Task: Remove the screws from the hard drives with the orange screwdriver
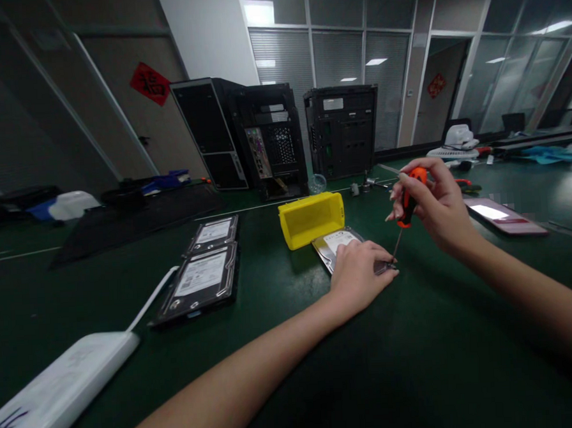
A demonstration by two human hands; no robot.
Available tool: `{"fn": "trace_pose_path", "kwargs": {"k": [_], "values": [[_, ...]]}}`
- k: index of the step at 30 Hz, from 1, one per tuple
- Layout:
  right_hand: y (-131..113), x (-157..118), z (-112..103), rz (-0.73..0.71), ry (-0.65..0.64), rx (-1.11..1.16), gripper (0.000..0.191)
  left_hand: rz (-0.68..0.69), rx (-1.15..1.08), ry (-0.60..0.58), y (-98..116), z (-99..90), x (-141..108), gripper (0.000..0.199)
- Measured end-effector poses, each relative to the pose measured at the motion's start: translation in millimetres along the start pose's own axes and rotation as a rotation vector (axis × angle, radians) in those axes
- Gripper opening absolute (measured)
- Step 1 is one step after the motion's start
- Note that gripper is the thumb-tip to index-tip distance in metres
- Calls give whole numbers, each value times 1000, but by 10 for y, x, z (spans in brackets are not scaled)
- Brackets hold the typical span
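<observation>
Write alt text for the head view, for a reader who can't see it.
A person's right hand holds an orange-and-black screwdriver, its tip at the edge of a hard drive held by the left hand on a green table. Nearby are a yellow bin and, to the left, two more hard drives.

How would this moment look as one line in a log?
left hand: holding hard drive | right hand: gripping orange-black screwdriver, tip at drive's edge | beside drive: yellow bin
</observation>
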State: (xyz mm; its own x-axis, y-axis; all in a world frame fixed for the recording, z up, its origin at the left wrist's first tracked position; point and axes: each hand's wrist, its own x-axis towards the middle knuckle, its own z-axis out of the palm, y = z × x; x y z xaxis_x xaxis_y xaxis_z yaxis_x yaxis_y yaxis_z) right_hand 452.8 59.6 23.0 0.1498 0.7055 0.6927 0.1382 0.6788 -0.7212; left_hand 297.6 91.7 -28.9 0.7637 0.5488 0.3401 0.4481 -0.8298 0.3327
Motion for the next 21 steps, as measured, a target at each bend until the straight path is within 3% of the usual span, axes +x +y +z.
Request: {"fn": "trace_pose_path", "kwargs": {"k": [8, 21], "values": [[37, 3, 3, 6, 33, -15, 21, 8, -4, 15, -14, 15, -4, 18], [69, -1, 24, 66, -7, 152, 17, 33, 12, 40, -12, 12, -11, 18]]}}
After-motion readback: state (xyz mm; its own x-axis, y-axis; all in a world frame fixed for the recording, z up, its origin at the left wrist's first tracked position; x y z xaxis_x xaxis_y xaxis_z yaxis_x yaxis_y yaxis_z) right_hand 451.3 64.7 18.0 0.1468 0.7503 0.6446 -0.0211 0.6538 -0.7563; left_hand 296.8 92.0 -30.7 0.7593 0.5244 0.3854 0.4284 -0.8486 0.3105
